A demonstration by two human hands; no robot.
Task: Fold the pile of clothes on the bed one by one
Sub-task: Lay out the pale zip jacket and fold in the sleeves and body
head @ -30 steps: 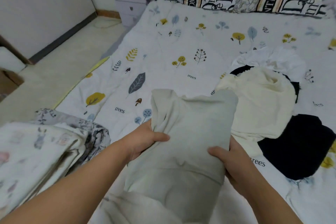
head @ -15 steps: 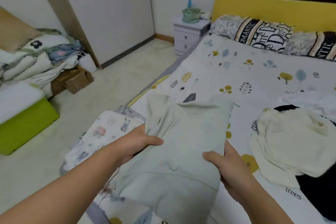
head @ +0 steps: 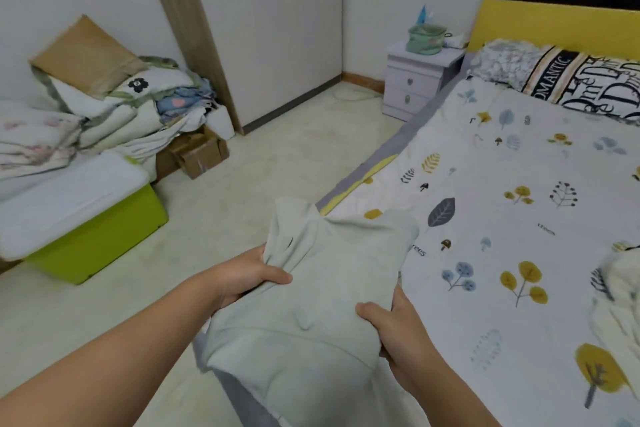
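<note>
While both hands hold it up, the garment (head: 311, 315), a pale grey-green folded piece, hangs over the near corner of the bed (head: 512, 253), partly above the floor (head: 263, 184) beside that corner. The left hand (head: 242, 277) grips the garment's left edge, thumb curled on top and fingers hidden beneath the cloth. The right hand (head: 394, 326) grips its right edge the same way, thumb pressed on the fabric. On the bed's far right edge lies a cream garment (head: 623, 281), only partly in view. Pillows (head: 561, 80) rest at the head of the bed, and a nightstand (head: 415, 80) stands just beside that end. Across the floor from the bed sit a green box (head: 104, 236) and a wardrobe (head: 270, 28).
</note>
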